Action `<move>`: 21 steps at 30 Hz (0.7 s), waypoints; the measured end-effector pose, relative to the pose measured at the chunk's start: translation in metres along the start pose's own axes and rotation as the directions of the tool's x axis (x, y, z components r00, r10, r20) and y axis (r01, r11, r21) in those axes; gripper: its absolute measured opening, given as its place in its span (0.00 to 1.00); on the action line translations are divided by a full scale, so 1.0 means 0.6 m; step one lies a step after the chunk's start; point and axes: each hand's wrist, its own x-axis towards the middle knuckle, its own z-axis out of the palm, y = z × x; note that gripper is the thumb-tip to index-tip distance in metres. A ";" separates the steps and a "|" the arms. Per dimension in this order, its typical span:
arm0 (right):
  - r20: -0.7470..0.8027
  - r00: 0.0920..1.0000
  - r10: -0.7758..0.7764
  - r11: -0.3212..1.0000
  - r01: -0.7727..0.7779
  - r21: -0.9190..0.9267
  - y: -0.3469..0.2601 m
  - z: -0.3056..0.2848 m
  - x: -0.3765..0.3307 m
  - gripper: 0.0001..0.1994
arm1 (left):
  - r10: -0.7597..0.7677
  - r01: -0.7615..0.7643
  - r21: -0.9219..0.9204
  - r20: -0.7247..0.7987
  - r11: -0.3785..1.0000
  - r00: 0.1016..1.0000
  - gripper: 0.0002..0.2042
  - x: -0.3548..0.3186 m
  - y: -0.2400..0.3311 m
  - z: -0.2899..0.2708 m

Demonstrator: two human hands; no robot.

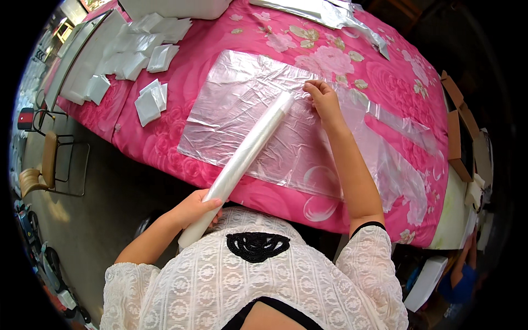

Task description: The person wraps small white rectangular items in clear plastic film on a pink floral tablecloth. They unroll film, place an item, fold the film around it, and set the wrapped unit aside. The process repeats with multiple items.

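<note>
A long white roll of plastic film [250, 147] slants from my waist to the middle of the table. My left hand [199, 210] is wrapped round its near end. Under the roll's far part, a clear plastic bag [220, 104] lies spread and wrinkled, with two handle-like strips [404, 129] reaching right. Just right of the roll's far end is my right hand [322, 98], over the bag's far edge. Its thumb and fingers are pinched together; whether film is between them is too small to tell.
The table wears a pink flowered cloth [165, 148]. Several folded plastic packets [148, 104] sit at the left, by a white box [176, 6]. More film [330, 15] lies at the far edge. Cardboard boxes [461, 137] and another person [461, 280] are at right; a chair [49, 159] stands left.
</note>
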 end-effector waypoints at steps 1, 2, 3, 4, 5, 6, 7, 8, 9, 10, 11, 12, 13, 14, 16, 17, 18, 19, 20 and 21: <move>0.085 0.995 0.061 0.997 -0.057 -0.048 -0.007 -0.007 -0.003 0.13 | -0.007 0.007 -0.011 -0.009 1.000 1.000 0.14 -0.003 -0.001 -0.001; 0.167 0.978 0.123 0.989 -0.108 -0.100 -0.014 -0.008 -0.005 0.13 | 0.000 0.000 -0.019 0.001 1.000 1.000 0.15 -0.005 -0.003 -0.004; 0.212 0.969 0.127 0.986 -0.100 -0.136 -0.020 -0.003 -0.011 0.13 | 0.002 -0.002 -0.002 0.003 1.000 1.000 0.15 -0.005 -0.006 -0.005; 0.256 0.958 0.132 0.981 -0.090 -0.171 -0.024 0.007 -0.019 0.13 | 0.004 -0.004 0.015 0.006 1.000 1.000 0.15 -0.005 -0.009 -0.006; 0.296 0.945 0.137 0.976 -0.077 -0.206 -0.026 0.015 -0.024 0.13 | 0.007 -0.007 0.034 0.011 0.999 1.000 0.16 -0.005 -0.010 -0.006; 0.320 0.941 0.113 0.969 -0.033 -0.246 -0.025 0.020 -0.024 0.13 | 0.005 -0.005 0.034 0.011 0.999 1.000 0.16 -0.005 -0.010 -0.006; 0.376 0.915 0.148 0.961 -0.044 -0.272 -0.025 0.020 -0.021 0.13 | 0.004 -0.004 0.033 0.010 0.999 1.000 0.16 -0.005 -0.009 -0.006; 0.429 0.884 0.184 0.953 -0.053 -0.299 -0.024 0.019 -0.016 0.13 | 0.002 -0.002 0.032 0.010 0.999 1.000 0.16 -0.005 -0.009 -0.006; 0.481 0.849 0.221 0.943 -0.061 -0.326 -0.023 0.018 -0.013 0.13 | 0.010 -0.010 0.038 0.013 0.999 1.000 0.16 -0.004 -0.011 -0.007; 0.516 0.831 0.209 0.958 -0.066 -0.281 -0.019 0.016 -0.011 0.11 | 0.017 -0.018 0.044 0.016 0.999 1.000 0.16 -0.003 -0.014 -0.009; 0.502 0.842 0.195 0.957 -0.052 -0.284 -0.017 0.015 -0.010 0.10 | 0.024 -0.025 0.047 0.019 0.999 1.000 0.16 -0.002 -0.016 -0.011; 0.489 0.853 0.181 0.957 -0.039 -0.287 -0.015 0.015 -0.009 0.09 | 0.022 -0.023 0.061 0.013 0.998 1.000 0.17 -0.002 -0.016 -0.011; 0.476 0.863 0.167 0.957 -0.025 -0.291 -0.012 0.014 -0.007 0.09 | 0.019 -0.019 0.074 0.007 0.997 1.000 0.17 -0.004 -0.015 -0.011; 0.416 0.901 0.121 0.962 -0.004 -0.273 -0.004 0.004 0.002 0.09 | 0.014 -0.014 0.089 0.003 0.996 1.000 0.17 -0.004 -0.014 -0.010; 0.284 0.958 0.030 0.969 0.041 -0.243 0.012 -0.037 0.030 0.08 | -0.030 0.027 0.103 0.030 0.994 0.999 0.18 -0.012 -0.015 -0.019; 0.210 0.978 -0.013 0.952 0.076 -0.295 0.000 -0.060 0.039 0.10 | -0.051 0.047 0.107 0.038 0.993 0.998 0.19 -0.019 -0.017 -0.028; 0.122 0.988 -0.090 0.907 0.132 -0.400 0.007 -0.106 0.056 0.11 | -0.062 0.052 0.130 0.075 0.990 0.995 0.19 -0.024 -0.015 -0.035; 0.029 0.992 -0.124 0.908 0.125 -0.401 0.012 -0.146 0.066 0.11 | -0.073 0.057 0.147 0.105 0.988 0.992 0.20 -0.035 -0.015 -0.044; -0.065 0.985 -0.157 0.908 0.119 -0.401 0.014 -0.187 0.072 0.12 | -0.084 0.062 0.165 0.136 0.984 0.987 0.21 -0.044 -0.016 -0.053; -0.121 0.975 -0.187 0.898 0.119 -0.423 0.014 -0.226 0.073 0.11 | -0.092 0.060 0.167 0.189 0.984 0.978 0.21 -0.050 -0.019 -0.067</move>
